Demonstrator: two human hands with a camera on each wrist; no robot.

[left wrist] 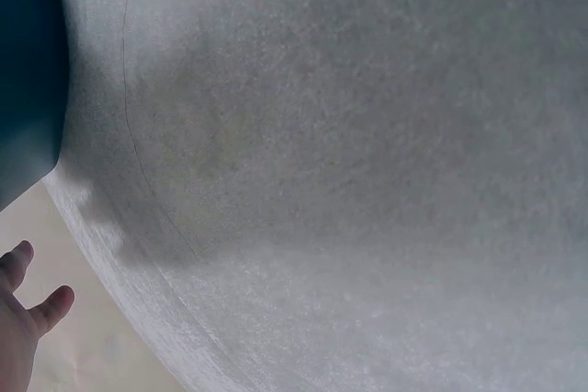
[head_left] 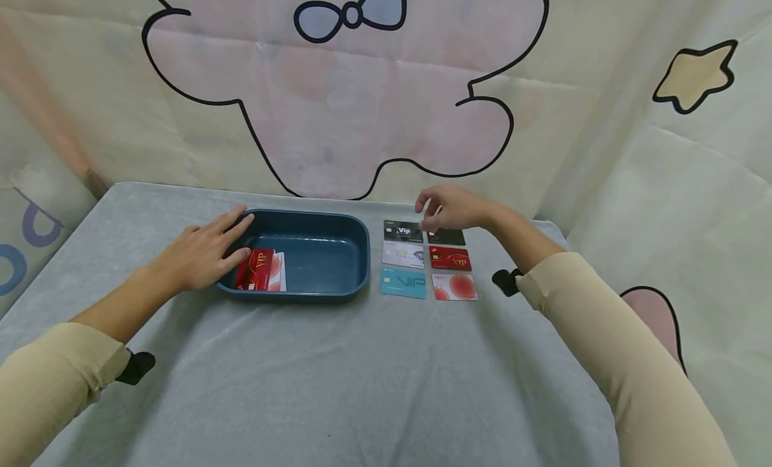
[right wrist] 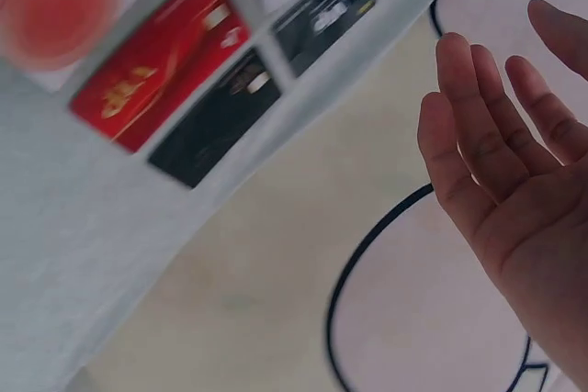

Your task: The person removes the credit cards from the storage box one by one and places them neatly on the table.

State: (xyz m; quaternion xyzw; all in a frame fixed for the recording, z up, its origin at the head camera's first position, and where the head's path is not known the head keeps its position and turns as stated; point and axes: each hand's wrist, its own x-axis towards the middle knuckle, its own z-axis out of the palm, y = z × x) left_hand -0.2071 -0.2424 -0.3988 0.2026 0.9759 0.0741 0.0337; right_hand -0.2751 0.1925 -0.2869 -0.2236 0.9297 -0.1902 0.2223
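My left hand [head_left: 196, 256] rests at the left end of a dark blue tray [head_left: 313, 294], fingers spread over its rim. Inside the tray's left part a red VIP card [head_left: 256, 269] overlaps a white and pink card [head_left: 279, 273]. To the tray's right, bank-style cards lie in two columns: a black Vip card [head_left: 403, 232], a silver card [head_left: 401, 254] and a teal VIP card [head_left: 403, 283]; then a dark card [head_left: 449, 238], a red card [head_left: 449, 258] and a white card with red circles [head_left: 455, 287]. My right hand [head_left: 455, 208] hovers over the top row, fingers loosely bent, holding nothing.
A grey cloth [head_left: 338, 380] covers the table. Behind it hangs a cream backdrop [head_left: 573, 65] printed with a pink cartoon outline, with another printed sheet along the right side. Dark pieces [head_left: 137, 368] show at both sleeve cuffs.
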